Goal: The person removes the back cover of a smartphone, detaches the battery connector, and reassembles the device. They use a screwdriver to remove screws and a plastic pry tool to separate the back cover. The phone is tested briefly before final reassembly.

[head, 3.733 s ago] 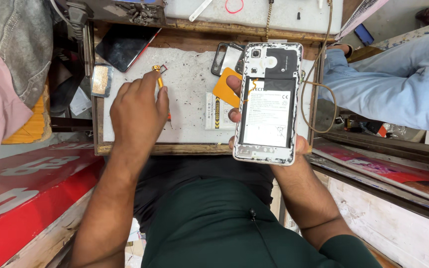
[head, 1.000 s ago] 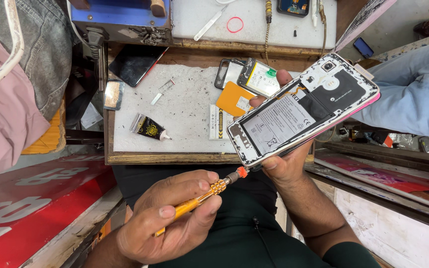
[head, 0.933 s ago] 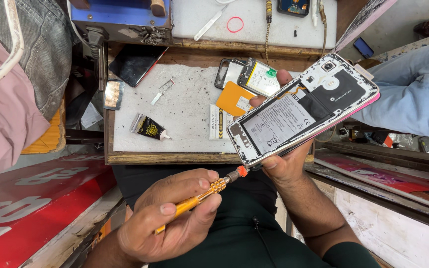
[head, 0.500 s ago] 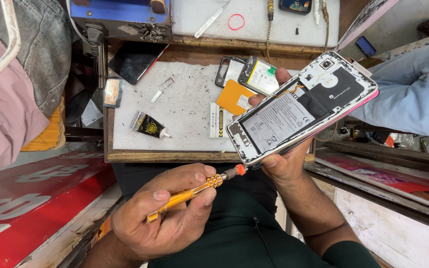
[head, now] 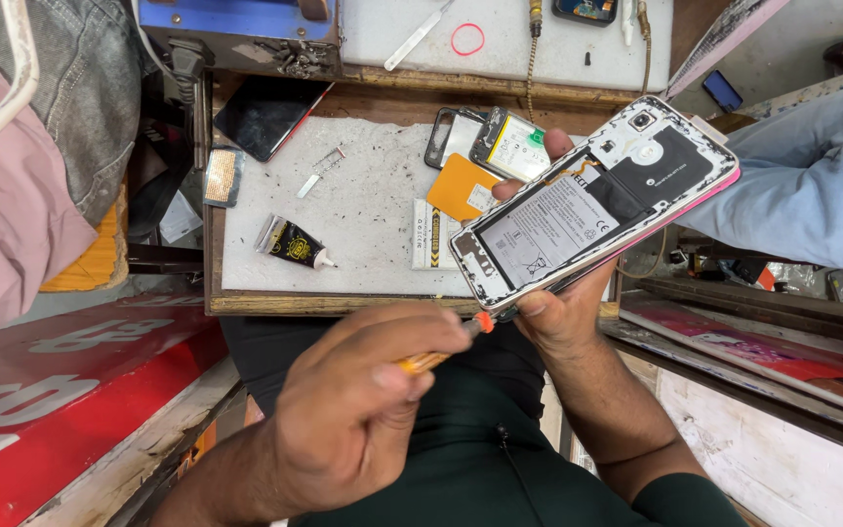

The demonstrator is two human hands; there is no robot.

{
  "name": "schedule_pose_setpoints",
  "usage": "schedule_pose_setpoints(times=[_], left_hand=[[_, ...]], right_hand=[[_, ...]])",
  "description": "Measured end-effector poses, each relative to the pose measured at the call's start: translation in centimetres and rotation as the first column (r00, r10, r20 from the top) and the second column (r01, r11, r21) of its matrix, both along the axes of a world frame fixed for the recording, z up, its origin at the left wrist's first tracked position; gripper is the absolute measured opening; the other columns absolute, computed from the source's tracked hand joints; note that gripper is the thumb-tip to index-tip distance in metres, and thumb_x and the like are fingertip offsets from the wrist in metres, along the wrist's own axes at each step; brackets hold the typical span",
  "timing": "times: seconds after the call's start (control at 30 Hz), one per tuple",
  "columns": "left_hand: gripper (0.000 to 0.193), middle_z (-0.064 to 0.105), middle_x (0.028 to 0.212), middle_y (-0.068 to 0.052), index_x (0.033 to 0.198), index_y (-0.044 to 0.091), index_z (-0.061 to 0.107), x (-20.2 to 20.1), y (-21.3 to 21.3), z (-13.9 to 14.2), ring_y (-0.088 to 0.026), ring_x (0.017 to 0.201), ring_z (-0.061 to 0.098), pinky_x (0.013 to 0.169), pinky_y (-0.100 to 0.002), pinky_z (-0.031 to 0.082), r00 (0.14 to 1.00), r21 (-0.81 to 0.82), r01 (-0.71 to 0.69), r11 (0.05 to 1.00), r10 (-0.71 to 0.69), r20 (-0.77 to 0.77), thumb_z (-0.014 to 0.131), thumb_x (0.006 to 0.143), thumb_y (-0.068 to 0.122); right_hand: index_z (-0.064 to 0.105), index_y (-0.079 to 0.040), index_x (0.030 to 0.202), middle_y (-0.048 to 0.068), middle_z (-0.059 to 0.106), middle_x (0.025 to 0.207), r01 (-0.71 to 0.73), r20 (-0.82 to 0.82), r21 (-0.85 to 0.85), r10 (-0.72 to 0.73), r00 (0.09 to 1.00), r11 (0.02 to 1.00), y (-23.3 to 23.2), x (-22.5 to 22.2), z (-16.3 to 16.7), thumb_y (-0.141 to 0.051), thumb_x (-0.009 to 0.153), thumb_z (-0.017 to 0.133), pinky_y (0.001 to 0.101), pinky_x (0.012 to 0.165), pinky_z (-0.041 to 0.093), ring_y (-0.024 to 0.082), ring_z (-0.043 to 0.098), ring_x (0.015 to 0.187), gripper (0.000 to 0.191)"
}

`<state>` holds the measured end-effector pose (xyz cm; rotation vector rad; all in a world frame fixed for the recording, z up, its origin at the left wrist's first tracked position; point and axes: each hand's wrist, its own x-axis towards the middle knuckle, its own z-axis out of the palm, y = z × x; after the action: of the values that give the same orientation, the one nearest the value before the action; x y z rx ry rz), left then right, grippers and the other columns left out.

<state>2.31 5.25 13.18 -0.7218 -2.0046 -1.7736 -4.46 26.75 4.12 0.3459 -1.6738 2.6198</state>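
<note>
Phone [head: 597, 210], back off, sat clasped in right hand [head: 558, 317]; left hand [head: 353, 420] clenched around orange screwdriver [head: 441, 353], tip at its bottom edge.

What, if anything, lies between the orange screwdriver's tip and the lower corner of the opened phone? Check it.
Nothing visible does. The left hand holds the orange-handled screwdriver with its tip by the lower edge of the opened white-framed phone, which the right hand grips from beneath. Only the right thumb sits close beside the tip.
</note>
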Motion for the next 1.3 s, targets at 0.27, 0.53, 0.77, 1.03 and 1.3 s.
schedule_pose_setpoints(times=[0.27, 0.53, 0.77, 1.03, 1.3], left_hand=[[0.05, 0.068, 0.109, -0.024, 0.118, 0.005, 0.036, -1.2, 0.4, 1.5, -0.033, 0.097, 0.078, 0.079, -0.039, 0.069, 0.998, -0.111, -0.066, 0.992, 0.065, -0.013, 0.075, 0.089, -0.007], [0.053, 0.068, 0.117, -0.024, 0.124, 0.003, 0.038, -1.1, 0.4, 1.4, -0.032, 0.104, 0.079, 0.086, -0.039, 0.067, 0.999, -0.136, -0.041, 0.99, 0.039, -0.016, 0.077, 0.093, -0.013], [0.049, 0.067, 0.108, -0.027, 0.113, 0.001, 0.041, -0.8, 0.6, 1.9, -0.034, 0.094, 0.078, 0.078, -0.04, 0.07, 0.998, -0.148, -0.058, 0.987, 0.057, -0.015, 0.073, 0.081, -0.018], [0.048, 0.062, 0.116, -0.031, 0.124, 0.004, 0.036, -0.7, 0.7, 2.4, -0.037, 0.1, 0.076, 0.083, -0.042, 0.068, 0.997, -0.163, -0.027, 0.986, 0.015, -0.072, 0.073, 0.096, -0.008], [0.044, 0.06, 0.121, -0.033, 0.125, 0.006, 0.035, -0.4, 0.8, 2.5, -0.035, 0.099, 0.076, 0.081, -0.041, 0.068, 0.998, -0.233, -0.03, 0.972, 0.014, -0.068, 0.07, 0.1, -0.003]], right_hand=[[0.015, -0.013, 0.166, 0.02, 0.033, 0.166, -0.02, -0.026, 0.064, 0.022, 0.999, 0.998, 0.0, 0.2, -0.8, -0.042, 0.077, 0.098, 0.0449, 0.107, 0.062, 0.026, 0.06, 0.13, 0.125], [0.018, -0.011, 0.167, 0.02, 0.036, 0.163, -0.04, 0.004, 0.031, 0.04, 0.999, 0.999, -0.1, 0.2, -1.0, -0.038, 0.075, 0.1, 0.0453, 0.104, 0.062, 0.028, 0.062, 0.13, 0.126], [0.018, -0.01, 0.167, 0.019, 0.038, 0.162, -0.039, 0.003, 0.026, 0.039, 0.999, 0.999, -0.2, 0.0, -0.6, -0.037, 0.075, 0.1, 0.0454, 0.105, 0.062, 0.029, 0.064, 0.128, 0.126], [0.02, -0.009, 0.166, 0.019, 0.038, 0.161, -0.036, 0.016, 0.037, 0.036, 0.999, 0.999, -0.4, 0.1, -0.4, -0.039, 0.073, 0.1, 0.0456, 0.104, 0.062, 0.029, 0.063, 0.128, 0.126], [0.019, -0.009, 0.164, 0.019, 0.039, 0.159, -0.045, 0.029, 0.018, 0.045, 0.999, 0.999, -0.6, -0.1, -0.6, -0.039, 0.072, 0.101, 0.0465, 0.104, 0.063, 0.031, 0.063, 0.128, 0.127]])
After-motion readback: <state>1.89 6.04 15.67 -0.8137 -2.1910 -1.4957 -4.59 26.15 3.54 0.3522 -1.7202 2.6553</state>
